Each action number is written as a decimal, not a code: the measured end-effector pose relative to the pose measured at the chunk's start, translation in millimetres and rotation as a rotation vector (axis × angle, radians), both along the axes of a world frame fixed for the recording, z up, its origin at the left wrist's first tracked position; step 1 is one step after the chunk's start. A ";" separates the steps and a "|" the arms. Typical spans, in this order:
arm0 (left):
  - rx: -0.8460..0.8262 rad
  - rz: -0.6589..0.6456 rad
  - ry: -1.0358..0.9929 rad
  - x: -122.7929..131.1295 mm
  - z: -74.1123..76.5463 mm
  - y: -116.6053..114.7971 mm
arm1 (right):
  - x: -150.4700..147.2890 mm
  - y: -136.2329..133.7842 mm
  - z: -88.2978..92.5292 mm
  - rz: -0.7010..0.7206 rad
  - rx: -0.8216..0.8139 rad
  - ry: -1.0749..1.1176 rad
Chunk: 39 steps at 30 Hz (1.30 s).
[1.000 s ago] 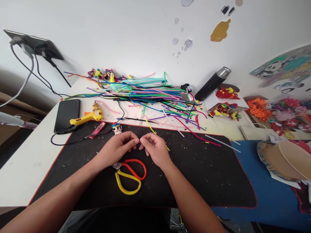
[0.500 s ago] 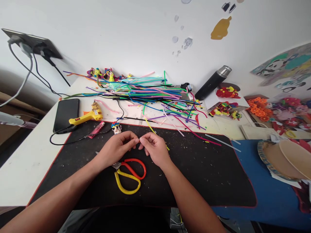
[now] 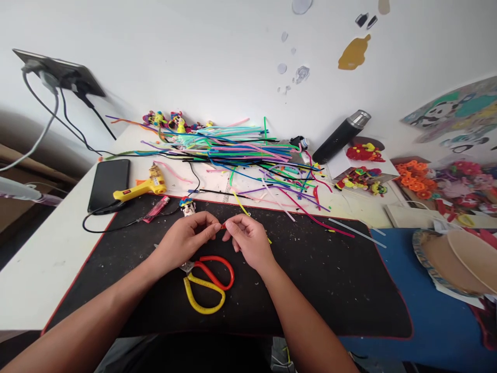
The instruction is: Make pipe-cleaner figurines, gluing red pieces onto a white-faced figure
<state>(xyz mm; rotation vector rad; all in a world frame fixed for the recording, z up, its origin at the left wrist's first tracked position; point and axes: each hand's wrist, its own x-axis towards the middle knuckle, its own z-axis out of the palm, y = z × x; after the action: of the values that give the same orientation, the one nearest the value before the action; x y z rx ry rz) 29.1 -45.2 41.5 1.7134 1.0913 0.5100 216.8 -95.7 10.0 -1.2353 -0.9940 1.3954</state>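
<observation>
Both your hands pinch a tiny red piece [image 3: 223,226] at mid-frame, left hand [image 3: 186,239] and right hand [image 3: 248,239] fingertip to fingertip with it between them, just above the scissors [image 3: 207,284] on the black mat [image 3: 330,280].

Black mat [image 3: 330,280] lies on a white table [image 3: 39,259], speckled with trimmings. Scissors [image 3: 207,282], one handle red and one yellow, lie on the mat's near middle. At the mat's far left edge are a pink lighter [image 3: 156,209] and a small figure head [image 3: 188,205]. Beyond these lie a yellow glue gun [image 3: 142,187] and a dark phone [image 3: 107,177], screen off. A heap of coloured pipe cleaners [image 3: 248,150] is spread along the wall. A black flask [image 3: 341,135] lies tilted to its right. Orange flowers [image 3: 413,178] and paper plates [image 3: 458,259] sit at far right.
</observation>
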 end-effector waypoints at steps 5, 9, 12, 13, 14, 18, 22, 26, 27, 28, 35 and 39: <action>0.005 0.015 -0.003 -1.8 -1.1 -0.4 | -0.2 0.1 1.4 0.008 -0.004 -0.016; 0.000 0.008 -0.011 -0.7 -2.9 -1.1 | -0.8 0.2 1.6 0.013 0.008 -0.041; -0.003 0.004 -0.017 -1.5 -2.5 -0.2 | -1.3 0.0 0.6 0.013 0.010 -0.064; 0.000 0.005 -0.027 -2.7 -1.9 0.7 | -1.6 -0.1 -0.1 0.013 0.008 -0.072; 0.002 0.015 -0.040 -4.5 -0.9 1.9 | -1.9 -0.3 -1.0 0.011 0.005 -0.079; 0.030 0.111 -0.071 -19.2 6.5 9.3 | -4.0 -1.1 -6.0 -0.004 -0.006 -0.115; 0.099 0.171 -0.009 -42.6 15.6 17.4 | -6.6 -0.6 -8.5 0.006 -0.009 -0.204; 0.196 0.148 0.106 -60.3 15.7 24.4 | -8.0 3.9 -6.7 0.036 -0.042 -0.278; 0.258 0.124 0.142 -62.1 14.1 26.1 | -8.2 5.6 -6.0 0.042 -0.057 -0.288; 0.339 0.089 0.178 -62.6 12.1 27.8 | -8.4 7.3 -5.4 0.046 -0.071 -0.296; 0.824 -0.276 0.530 -46.9 4.8 38.0 | -10.4 13.2 -0.5 0.107 -0.111 -0.466; 0.889 -0.368 0.661 -41.1 3.4 41.4 | -11.4 13.6 3.0 0.142 -0.074 -0.614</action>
<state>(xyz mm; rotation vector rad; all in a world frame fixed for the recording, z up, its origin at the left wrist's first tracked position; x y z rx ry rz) -12.0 -3.8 44.9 2.9399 0.9979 0.1782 205.4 -82.0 12.9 -1.7284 -1.4767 1.1815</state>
